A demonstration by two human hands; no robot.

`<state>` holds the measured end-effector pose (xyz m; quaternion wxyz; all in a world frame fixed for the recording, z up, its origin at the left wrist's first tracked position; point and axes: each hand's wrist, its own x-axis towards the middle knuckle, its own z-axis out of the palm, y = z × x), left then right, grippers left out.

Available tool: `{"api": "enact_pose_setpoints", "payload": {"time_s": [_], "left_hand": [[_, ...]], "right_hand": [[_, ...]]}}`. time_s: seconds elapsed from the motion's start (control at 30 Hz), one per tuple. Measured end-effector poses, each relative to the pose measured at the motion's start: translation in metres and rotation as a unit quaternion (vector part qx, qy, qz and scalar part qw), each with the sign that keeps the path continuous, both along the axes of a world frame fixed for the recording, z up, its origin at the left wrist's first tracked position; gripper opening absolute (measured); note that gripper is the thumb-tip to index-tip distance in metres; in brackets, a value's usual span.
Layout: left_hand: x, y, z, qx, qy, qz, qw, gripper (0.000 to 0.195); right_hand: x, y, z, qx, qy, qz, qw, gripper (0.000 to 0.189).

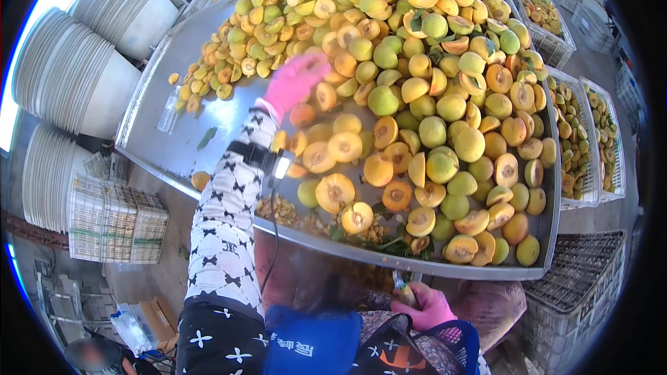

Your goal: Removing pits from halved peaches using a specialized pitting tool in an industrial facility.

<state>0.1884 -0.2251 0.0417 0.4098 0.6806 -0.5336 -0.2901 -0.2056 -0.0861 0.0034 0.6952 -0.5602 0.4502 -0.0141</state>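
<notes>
My left hand [297, 80], in a pink glove, reaches over the heap of yellow-green peaches [432, 130] on the metal table [234, 107]. Its fingers are blurred against the fruit, so I cannot tell whether they hold any. Many peaches are cut in half, such as the peach half [334, 192] near the front edge; some halves show a hollow, others a stone. Low by my body, in front of the table's rim, my right hand [430, 308] is closed around a small hand tool [400, 282] with a metal tip. Most of its handle is hidden.
Stacked white tubs [57, 73] stand at the left above plastic crates [117, 224]. Fruit-filled crates [573, 140] line the right side, and a dark-topped crate [578, 271] sits near the table corner. A clear bottle [169, 112] lies on the table. A person [94, 357] is at lower left.
</notes>
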Motion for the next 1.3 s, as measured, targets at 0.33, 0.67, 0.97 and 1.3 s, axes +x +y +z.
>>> {"api": "enact_pose_setpoints", "payload": {"time_s": [0.33, 0.67, 0.97, 1.3], "left_hand": [[0.018, -0.205, 0.056, -0.013, -0.248, -0.068, 0.966, 0.066], [-0.038, -0.137, 0.014, 0.099, -0.33, -0.031, 0.938, 0.057], [-0.067, -0.049, 0.004, 0.177, -0.172, -0.093, 0.965, 0.058], [-0.088, -0.209, 0.023, -0.031, -0.382, 0.012, 0.923, 0.067]], "right_hand": [[-0.04, 0.005, -0.08, -0.139, -0.169, 0.144, 0.965, 0.043], [-0.02, -0.004, -0.042, 0.025, -0.168, 0.033, 0.985, 0.032], [-0.02, 0.006, -0.03, 0.099, -0.184, -0.019, 0.978, 0.028], [-0.021, -0.004, -0.029, 0.017, -0.199, 0.008, 0.98, 0.033]]}}
